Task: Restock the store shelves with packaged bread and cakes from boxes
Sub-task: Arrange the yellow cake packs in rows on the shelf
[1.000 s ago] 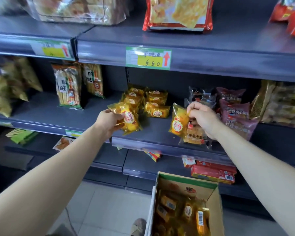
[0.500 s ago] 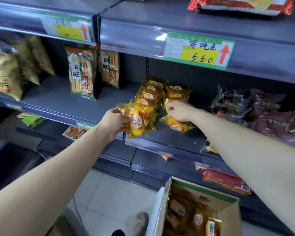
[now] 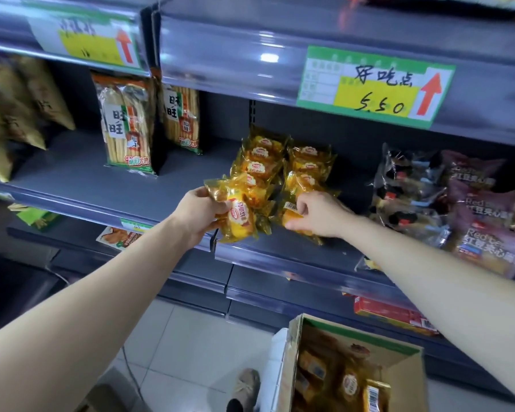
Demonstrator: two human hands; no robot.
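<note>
- Two hands are up at the shelf [image 3: 87,179], I see.
- My left hand [image 3: 201,214] has its fingers curled tight round a yellow bread pack [image 3: 238,220]. It holds it at the front edge of the shelf.
- My right hand [image 3: 315,214] pinches a second pack [image 3: 295,221] that lies on the shelf, just beside the first.
- More yellow packs sit in a pile [image 3: 262,162] right behind both hands.
- Down on the floor I see an open box [image 3: 298,367] with more packs inside.

Box [image 3: 290,367] partly beyond bottom edge
</note>
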